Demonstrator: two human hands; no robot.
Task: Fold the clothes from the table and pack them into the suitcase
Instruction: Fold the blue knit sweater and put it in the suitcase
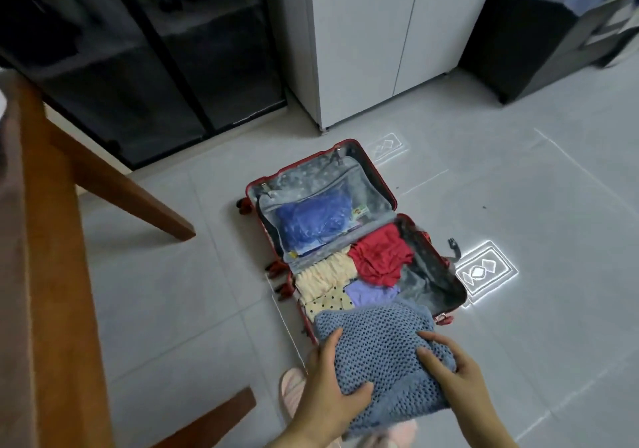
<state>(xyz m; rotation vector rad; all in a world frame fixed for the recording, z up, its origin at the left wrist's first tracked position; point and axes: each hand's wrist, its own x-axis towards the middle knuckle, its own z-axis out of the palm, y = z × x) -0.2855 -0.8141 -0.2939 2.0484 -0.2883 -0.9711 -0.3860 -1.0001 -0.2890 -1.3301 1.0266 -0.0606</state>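
Note:
A red suitcase [453, 276] lies open on the tiled floor. Its near half holds a red garment [378, 257], a cream ruffled piece [323, 276], a dotted yellow piece [326, 304] and a lilac one [368, 293]. The lid's zipped mesh pocket shows something blue [311, 219]. A folded blue crochet knit [377, 347] hangs above the suitcase's near edge, gripped on its left side by my left hand [328, 389] and on its right side by my right hand [453, 375].
The wooden table edge [52, 274] and its slanted legs [138, 191] fill the left. A dark glass cabinet [138, 67] and a white cabinet [373, 39] stand behind the suitcase. Pink slippers [292, 392] show below the knit. Glowing floor markers [485, 271] lie right of the suitcase.

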